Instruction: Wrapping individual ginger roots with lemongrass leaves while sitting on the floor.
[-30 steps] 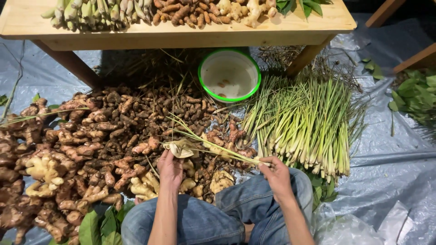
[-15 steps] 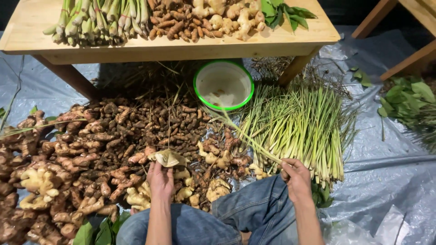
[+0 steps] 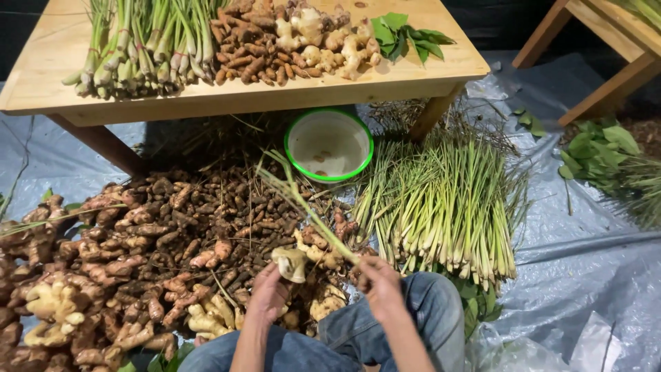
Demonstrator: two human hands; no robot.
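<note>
Lemongrass stalk [image 3: 310,210] swung upright, clear.

- Left hand [image 3: 267,295] grips a pale ginger piece [image 3: 290,263] above the root pile [image 3: 158,241].
- Right hand [image 3: 380,284] holds a lemongrass stalk [image 3: 303,203], angled toward the green-rimmed bowl [image 3: 329,145].

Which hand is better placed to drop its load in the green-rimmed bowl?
Probably the right hand: its lemongrass stalk already points at the bowl. The left hand holds ginger lower down.

Bare forearms without sleeves, bare hands [image 3: 268,295], faded blue denim jeans [image 3: 427,310] over the knees
</note>
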